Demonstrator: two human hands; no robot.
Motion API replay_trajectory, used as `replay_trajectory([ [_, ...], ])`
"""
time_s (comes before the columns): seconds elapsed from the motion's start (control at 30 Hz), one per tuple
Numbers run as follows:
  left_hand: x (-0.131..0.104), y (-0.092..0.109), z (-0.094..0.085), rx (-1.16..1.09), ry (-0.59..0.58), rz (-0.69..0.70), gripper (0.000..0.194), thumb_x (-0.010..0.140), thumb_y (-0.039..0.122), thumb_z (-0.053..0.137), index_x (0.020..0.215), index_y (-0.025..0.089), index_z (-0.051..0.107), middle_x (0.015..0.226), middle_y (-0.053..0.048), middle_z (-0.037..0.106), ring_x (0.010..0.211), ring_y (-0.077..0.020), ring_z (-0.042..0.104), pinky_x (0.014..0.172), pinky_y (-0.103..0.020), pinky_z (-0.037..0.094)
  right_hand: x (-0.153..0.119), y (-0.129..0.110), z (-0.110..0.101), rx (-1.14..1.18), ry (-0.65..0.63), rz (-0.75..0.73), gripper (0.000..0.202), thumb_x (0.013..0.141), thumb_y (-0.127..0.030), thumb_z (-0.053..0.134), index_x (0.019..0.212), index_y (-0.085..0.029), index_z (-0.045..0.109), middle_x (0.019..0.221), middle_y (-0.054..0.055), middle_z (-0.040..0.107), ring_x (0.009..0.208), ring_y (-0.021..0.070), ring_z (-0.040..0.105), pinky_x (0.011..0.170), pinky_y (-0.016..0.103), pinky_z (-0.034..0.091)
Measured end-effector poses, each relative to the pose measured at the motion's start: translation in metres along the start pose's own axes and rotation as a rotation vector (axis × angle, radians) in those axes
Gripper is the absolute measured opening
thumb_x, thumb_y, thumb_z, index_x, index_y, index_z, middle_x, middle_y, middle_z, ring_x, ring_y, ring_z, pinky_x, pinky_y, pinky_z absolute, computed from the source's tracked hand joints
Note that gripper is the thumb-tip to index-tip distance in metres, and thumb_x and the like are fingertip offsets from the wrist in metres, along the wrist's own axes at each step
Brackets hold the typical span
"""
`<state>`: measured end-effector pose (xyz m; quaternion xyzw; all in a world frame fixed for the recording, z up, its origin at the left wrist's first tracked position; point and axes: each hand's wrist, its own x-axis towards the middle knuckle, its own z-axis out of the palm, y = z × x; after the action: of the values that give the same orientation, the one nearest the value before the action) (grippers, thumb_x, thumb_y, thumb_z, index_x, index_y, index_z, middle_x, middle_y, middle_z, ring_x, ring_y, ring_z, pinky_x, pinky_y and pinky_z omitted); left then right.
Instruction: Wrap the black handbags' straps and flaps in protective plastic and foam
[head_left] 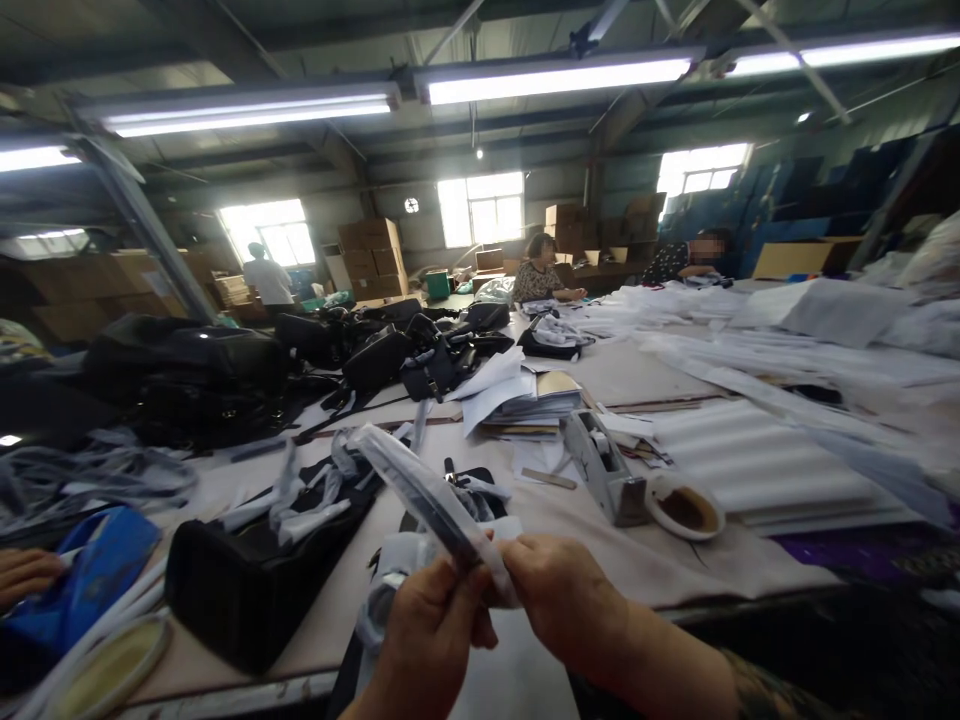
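A dark strap in a translucent plastic sleeve [420, 490] rises from my hands and leans to the upper left. My left hand [427, 635] is closed on its lower part, thumb on top. My right hand [562, 595] pinches the sleeve's near end, its fingertips partly hidden. Below and behind them lies a black bag [409, 522], partly covered by white wrapping [390, 575] and mostly hidden by my hands. To the left, another black bag [225, 590] has plastic-wrapped straps [300, 515] lying over it.
A tape dispenser [600, 470] and a white bowl with brown contents [684, 505] stand right of centre, near stacked foam sheets [765, 460]. Papers [517, 395] lie behind. Black bags [187, 370] pile up at left. Another person's hand [26, 575] touches a blue item [97, 570].
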<state>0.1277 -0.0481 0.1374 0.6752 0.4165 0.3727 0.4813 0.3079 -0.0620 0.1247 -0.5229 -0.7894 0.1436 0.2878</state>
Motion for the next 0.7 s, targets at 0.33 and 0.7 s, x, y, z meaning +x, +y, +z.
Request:
replay_trajectory([
  [0.33,0.006,0.007,-0.011,-0.253,-0.256,-0.428,0.044,0.075,0.048,0.077,0.097,0.012,0.066,0.068,-0.006,0.071,0.043,-0.0105,0.056,0.043,-0.019,0.040,0.002,-0.007,0.011,-0.029,0.227,-0.269,0.022,0.094,-0.018,0.047,0.076,-0.017,0.060,0.067,0.004,0.062,0.058,0.0161,0.054,0.057,0.029,0.037],
  [0.7,0.000,0.003,-0.011,-0.038,-0.001,-0.051,0.028,0.080,0.043,0.075,0.066,0.019,0.075,0.081,-0.006,0.067,0.082,-0.0208,0.060,0.077,-0.028,0.048,0.000,0.000,-0.014,0.423,0.099,0.077,0.026,0.092,-0.023,0.053,0.111,-0.015,0.068,0.092,0.008,0.068,0.083,0.0202,0.060,0.076,0.032,0.048],
])
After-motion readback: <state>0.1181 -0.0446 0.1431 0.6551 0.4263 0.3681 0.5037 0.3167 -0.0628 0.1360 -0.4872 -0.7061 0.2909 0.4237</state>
